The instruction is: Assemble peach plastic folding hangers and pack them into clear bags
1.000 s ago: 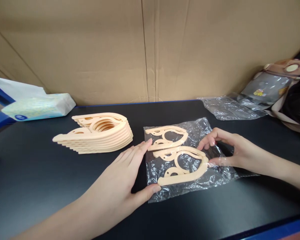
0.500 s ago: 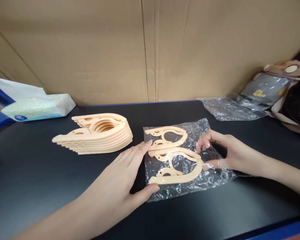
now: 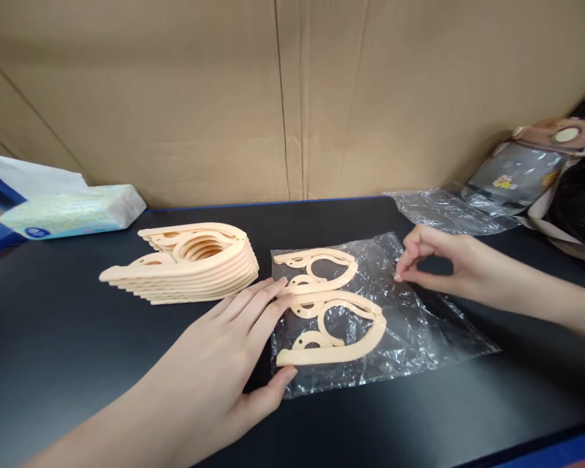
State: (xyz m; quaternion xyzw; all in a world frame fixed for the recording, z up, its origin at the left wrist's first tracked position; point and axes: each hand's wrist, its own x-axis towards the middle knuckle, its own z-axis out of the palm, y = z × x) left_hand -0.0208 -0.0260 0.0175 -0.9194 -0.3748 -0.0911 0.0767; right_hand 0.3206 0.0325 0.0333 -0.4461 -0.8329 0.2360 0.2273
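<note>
A clear plastic bag point(image 3: 409, 338) lies flat on the black tabletop, with two folded cream plastic hangers inside. The upper hanger point(image 3: 331, 283) is the farther one, and the lower hanger point(image 3: 329, 354) lies nearer to me. My left hand point(image 3: 238, 341) rests open on the bag's left edge, its fingertips over the hanger ends and its thumb at the near corner. At the bag's far right side, thumb and fingers of my right hand point(image 3: 436, 260) are pinched together on the film. Left of the bag is a neat stack of cream folded hangers point(image 3: 199, 266).
A tissue pack point(image 3: 78, 211) lies at the back left, a tissue sticking out. Another clear plastic bag point(image 3: 451, 211) lies at the back right, beside a transparent bottle point(image 3: 517, 169) with a brown lid. A cardboard wall point(image 3: 199, 104) stands behind the table.
My right hand has moved right and slightly back, from the hanger's rounded end to the bag's film, fingers now closed. The bag and my left hand have shifted a little left.
</note>
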